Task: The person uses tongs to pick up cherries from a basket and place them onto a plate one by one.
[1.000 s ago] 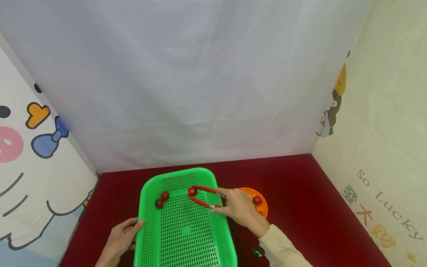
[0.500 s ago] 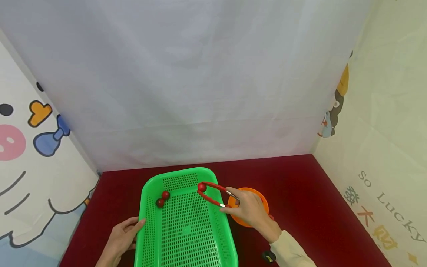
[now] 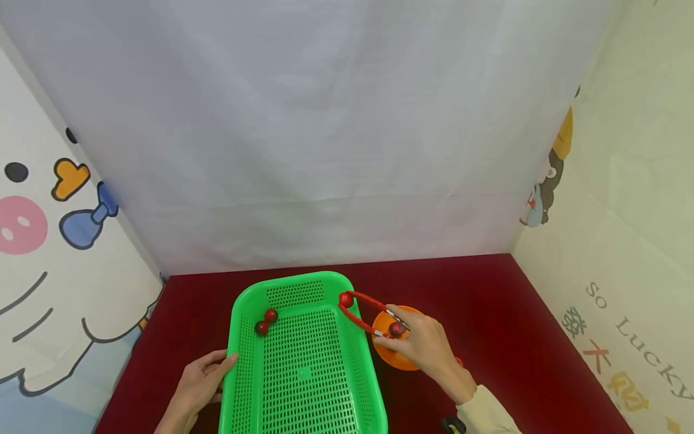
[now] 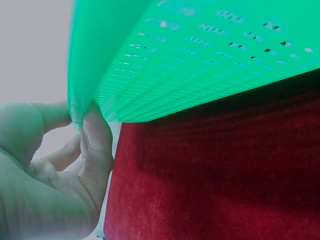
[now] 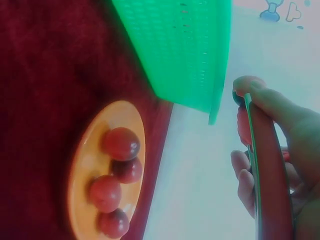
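Note:
My left hand [image 3: 197, 383] pinches the left rim of a green plastic basket [image 3: 241, 374] between thumb and fingers; in the left wrist view the thumb and fingertips [image 4: 96, 142] meet at the rim. My right hand [image 3: 425, 346] grips red-tipped tongs [image 3: 364, 325] above the basket's right edge. Between the tongs' tips is a small red round fruit [image 3: 346, 299], like a cherry tomato. Two more red fruits [image 3: 262, 328] lie inside the basket at its far left. An orange plate [image 3: 393, 360] sits under the right hand, partly covered by it.
Several red fruits [image 5: 106, 194] lie on the plate, seen in the right wrist view. A dark red cloth [image 3: 461, 289] covers the table. A pale curtain [image 3: 336, 150] stands behind, with printed cloth walls at both sides.
My right hand has moved right with the tongs and the fruit, from over the basket's interior to its right edge. The left hand stays on the rim.

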A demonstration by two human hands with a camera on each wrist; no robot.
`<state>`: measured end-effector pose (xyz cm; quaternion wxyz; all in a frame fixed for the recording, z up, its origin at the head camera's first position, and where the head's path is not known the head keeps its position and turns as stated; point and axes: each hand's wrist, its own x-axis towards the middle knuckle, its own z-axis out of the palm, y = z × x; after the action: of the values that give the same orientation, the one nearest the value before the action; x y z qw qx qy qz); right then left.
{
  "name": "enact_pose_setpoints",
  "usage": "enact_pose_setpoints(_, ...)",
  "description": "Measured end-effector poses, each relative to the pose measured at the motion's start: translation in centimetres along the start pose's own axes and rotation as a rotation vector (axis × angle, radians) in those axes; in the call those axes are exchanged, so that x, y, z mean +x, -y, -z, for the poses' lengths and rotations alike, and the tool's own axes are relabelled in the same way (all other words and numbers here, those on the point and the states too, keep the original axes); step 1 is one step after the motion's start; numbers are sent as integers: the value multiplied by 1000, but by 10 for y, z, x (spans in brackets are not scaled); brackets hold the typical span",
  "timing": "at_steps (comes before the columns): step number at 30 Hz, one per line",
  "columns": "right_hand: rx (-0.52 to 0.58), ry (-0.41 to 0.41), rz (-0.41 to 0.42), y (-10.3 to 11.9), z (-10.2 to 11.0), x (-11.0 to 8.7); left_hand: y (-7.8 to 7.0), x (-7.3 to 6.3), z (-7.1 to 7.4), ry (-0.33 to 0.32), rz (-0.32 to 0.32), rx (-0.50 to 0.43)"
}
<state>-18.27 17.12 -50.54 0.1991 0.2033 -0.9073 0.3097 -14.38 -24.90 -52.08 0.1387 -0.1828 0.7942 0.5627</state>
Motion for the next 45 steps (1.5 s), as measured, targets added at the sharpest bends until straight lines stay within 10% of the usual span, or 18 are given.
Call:
enact_pose_setpoints(16,-43,-50,-72,-21,15,-31,-1,1,-3,-3,0,13)
enact_pose_setpoints(45,-83,100,-348,-44,38,-80,2,1,0,-6,-1,2)
